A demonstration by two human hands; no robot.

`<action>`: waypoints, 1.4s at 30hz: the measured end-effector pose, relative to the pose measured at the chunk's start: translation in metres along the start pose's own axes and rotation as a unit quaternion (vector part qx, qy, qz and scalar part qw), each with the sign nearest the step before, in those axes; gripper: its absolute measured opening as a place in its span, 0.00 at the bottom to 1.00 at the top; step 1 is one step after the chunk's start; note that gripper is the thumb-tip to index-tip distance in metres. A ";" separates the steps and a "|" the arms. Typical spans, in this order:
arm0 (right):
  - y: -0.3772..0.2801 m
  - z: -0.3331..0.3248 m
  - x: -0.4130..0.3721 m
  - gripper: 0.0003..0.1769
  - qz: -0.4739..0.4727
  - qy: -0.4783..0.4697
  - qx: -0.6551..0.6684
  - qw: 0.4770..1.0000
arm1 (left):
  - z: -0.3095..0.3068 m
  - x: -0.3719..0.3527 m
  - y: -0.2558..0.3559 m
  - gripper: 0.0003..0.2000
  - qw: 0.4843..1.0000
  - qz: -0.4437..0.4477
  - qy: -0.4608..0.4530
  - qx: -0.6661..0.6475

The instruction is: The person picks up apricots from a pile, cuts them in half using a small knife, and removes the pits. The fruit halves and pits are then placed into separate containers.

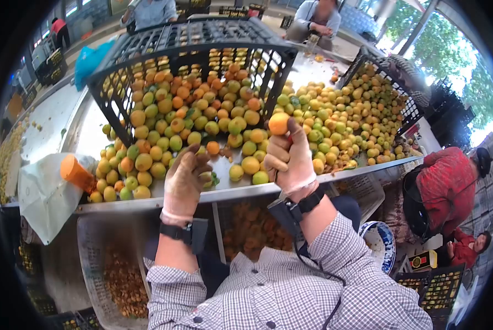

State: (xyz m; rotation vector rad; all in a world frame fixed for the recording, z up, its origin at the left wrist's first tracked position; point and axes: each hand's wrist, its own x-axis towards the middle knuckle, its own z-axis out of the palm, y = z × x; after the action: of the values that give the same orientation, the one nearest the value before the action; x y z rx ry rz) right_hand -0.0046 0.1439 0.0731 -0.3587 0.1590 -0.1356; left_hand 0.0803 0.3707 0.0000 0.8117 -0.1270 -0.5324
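An orange apricot sits between the thumb and fingers of my right hand, raised above the front of the table. My left hand is closed, fingers curled in towards the thumb, over the table's front edge; whatever it may hold is hidden. Both hands wear thin, stained gloves. Ahead of them, a black plastic crate lies tipped on its side, with yellow, green and orange apricots spilling from it onto the metal table. A torn bit of fruit lies just beyond my left hand.
More apricots are heaped at the right before another black crate. An orange cup lies on a white bag at the left. Below the edge stand bins of brownish fruit pieces. A person in red is at right.
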 end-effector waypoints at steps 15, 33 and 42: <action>-0.062 0.010 -0.007 0.19 -0.127 0.017 -0.020 0.992 | -0.002 0.003 0.006 0.20 0.998 0.037 0.050 0.002; 0.065 -0.018 -0.001 0.23 -0.137 0.021 -0.593 0.793 | 0.014 -0.001 -0.016 0.25 0.991 -0.003 -0.069 0.113; 0.080 -0.026 0.003 0.34 -0.153 -0.022 -0.655 0.740 | 0.022 -0.001 -0.010 0.24 0.979 0.019 -0.115 0.167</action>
State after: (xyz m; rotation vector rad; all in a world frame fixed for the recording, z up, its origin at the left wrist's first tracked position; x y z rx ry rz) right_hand 0.0022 0.2091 0.0195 -1.8230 0.1242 -0.3341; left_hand 0.0687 0.3513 0.0080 1.0700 -0.4528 -0.5755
